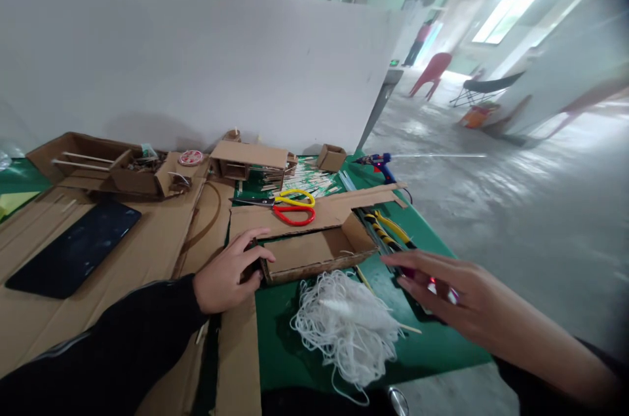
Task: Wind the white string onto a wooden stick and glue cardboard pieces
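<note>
My left hand [233, 272] is at the left end of a shallow open cardboard box [302, 252], its curved fingers and thumb gripping the end. Part of that end is dark and hidden by the fingers. Off the box's right end, my right hand [452, 291] has its fingers and thumb closed around a small shiny pinkish-red thing [433, 285], mostly hidden. Just beyond lie yellow-and-black handled pliers [388, 232]. A loose heap of white string [351, 327] lies in front of the box. Behind it are scissors [293, 208] with one yellow and one red handle.
On the left, a dark tablet [73, 249] rests on cardboard sheets. Farther back are a cardboard tray [98, 160], a cardboard structure [248, 157], scattered thin sticks [314, 177] and a blue glue gun [378, 160]. A white partition [196, 69] stands behind the green table [285, 350].
</note>
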A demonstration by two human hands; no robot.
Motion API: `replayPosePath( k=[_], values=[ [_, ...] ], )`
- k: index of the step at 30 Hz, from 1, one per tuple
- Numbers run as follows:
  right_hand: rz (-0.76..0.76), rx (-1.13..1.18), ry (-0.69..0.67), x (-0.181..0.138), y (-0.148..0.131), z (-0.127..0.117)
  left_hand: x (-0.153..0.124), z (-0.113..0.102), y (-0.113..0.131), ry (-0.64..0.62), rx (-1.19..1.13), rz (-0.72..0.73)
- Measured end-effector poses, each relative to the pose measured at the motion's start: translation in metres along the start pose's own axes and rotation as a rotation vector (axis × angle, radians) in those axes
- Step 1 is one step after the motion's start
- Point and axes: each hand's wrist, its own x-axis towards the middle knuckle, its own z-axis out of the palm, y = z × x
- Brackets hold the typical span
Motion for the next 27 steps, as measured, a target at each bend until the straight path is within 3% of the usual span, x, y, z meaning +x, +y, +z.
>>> replayPosePath(
  k=[3, 7, 12, 18, 27],
  values=[
    [-0.125, -0.157, 0.232, 0.028, -0.022, 0.012, -0.001, 0.001, -0.001, 0.009, -0.009, 0.002],
    [-0.288, -0.355, 0.093, 0.058, -0.045, 0.032, -0.002, 0.002, -0.003, 0.018, -0.018, 0.008],
    [-0.33, -0.387, 0.031, 0.067, -0.048, 0.041, -0.003, 0.004, -0.002, 0.016, -0.022, 0.006],
    [-0.357, -0.372, 0.151, 0.062, -0.05, 0.029, -0.004, -0.008, 0.007, 0.029, -0.034, 0.01],
    [-0.436, -0.337, 0.322, 0.067, -0.073, -0.01, -0.003, -0.068, 0.038, 0.081, 0.085, 0.111]
  ],
)
